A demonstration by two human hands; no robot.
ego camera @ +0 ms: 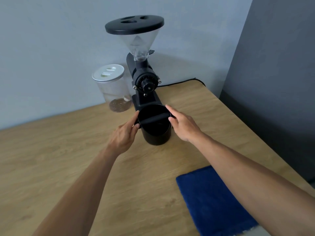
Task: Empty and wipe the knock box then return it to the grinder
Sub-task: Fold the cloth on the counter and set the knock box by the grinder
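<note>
The black round knock box [157, 133], with a bar across its open top, stands on the wooden table [68, 150] right in front of the black coffee grinder [144, 79]. My left hand [123, 135] touches the box's left rim with thumb and fingertips. On the opposite side, my right hand [183, 125] lies against the right rim, index finger stretched along the edge. Both hands clasp the box between them. A dark blue cloth [211, 200] lies flat on the table at the near right, partly under my right forearm.
A clear jar with a white lid [110, 87] stands left of the grinder, a little dark material at its bottom. The grinder's cable [184, 81] runs along the back table edge. A grey wall [272, 82] borders the table's right side.
</note>
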